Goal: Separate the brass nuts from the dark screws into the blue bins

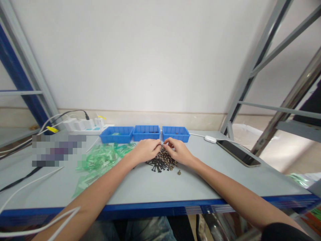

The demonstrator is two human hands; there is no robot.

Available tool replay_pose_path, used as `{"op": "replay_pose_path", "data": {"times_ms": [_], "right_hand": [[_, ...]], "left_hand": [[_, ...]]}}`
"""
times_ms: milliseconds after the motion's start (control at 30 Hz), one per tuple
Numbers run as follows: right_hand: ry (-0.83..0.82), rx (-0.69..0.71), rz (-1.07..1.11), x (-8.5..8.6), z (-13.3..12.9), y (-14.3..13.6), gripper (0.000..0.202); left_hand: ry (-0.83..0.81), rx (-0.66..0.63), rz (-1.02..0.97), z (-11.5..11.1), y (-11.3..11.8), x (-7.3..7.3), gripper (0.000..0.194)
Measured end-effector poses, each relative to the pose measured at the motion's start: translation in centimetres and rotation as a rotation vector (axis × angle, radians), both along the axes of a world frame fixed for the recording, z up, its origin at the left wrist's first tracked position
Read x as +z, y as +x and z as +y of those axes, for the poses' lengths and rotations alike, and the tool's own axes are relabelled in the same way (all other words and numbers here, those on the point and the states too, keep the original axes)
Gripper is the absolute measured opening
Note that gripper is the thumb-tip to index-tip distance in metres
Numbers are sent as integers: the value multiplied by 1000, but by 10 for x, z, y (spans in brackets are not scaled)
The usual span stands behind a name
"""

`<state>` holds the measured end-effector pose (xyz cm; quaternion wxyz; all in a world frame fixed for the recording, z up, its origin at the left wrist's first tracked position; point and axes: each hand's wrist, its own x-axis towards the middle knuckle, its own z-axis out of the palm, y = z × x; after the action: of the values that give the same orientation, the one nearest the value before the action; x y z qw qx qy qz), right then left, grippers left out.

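Observation:
A pile of dark screws (158,165) lies on the grey table, merging on its right with small brass-coloured metal pieces (171,161). Over the back of the pile, my left hand (146,150) pinches a thin dark piece that looks like a screw (161,145). My right hand (179,152) meets it from the other side, thumb and fingers curled close together. Whatever sits between those right fingertips is too small to make out. One brass-coloured piece (179,172) lies apart, near the front right of the pile.
Three blue bins stand along the wall: a left bin (116,138), a middle bin (146,136) and a right bin (176,137), with small items inside. Green plastic bags (100,157) lie left of my hands. A phone (238,153), cables and a power strip (86,127) flank the workspace.

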<state>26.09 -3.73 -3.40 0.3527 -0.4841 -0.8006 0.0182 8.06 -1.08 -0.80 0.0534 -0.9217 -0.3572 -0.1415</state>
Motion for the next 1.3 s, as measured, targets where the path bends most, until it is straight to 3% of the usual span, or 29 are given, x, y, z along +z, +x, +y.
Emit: {"op": "replay_pose_path", "data": {"times_ms": [233,500,600,667,800,900,1000,1100,1200,1300], "right_hand": [[23,37,1,0,0,0,9],[34,11,-35,0,1,-1,18],[13,12,21,2,-2,-1,17],[6,13,55,4,-3,-1,17],[-1,13,65,6,-5,-4,18],[-6,16,51,5,-4,-7,18],[-8,18,37,4,-3,-7,18],[-4,12,34,5,-4,-5,18],[-5,12,31,5,-4,-2,18],[-19,24,5,4,-4,-1,19]], "left_hand": [[-15,5,7,0,0,0,30],[-16,-42,-27,-3,1,3,24],[38,-25,-58,0,-7,12,24],[93,16,-185,3,-17,22,24],[240,148,-444,9,-36,45,29],[291,317,-425,24,-36,54,32],[216,437,-264,50,-31,48,34],[238,420,-208,70,-36,33,39],[273,364,-245,68,-49,21,34],[224,313,-325,50,-53,20,29]]}}
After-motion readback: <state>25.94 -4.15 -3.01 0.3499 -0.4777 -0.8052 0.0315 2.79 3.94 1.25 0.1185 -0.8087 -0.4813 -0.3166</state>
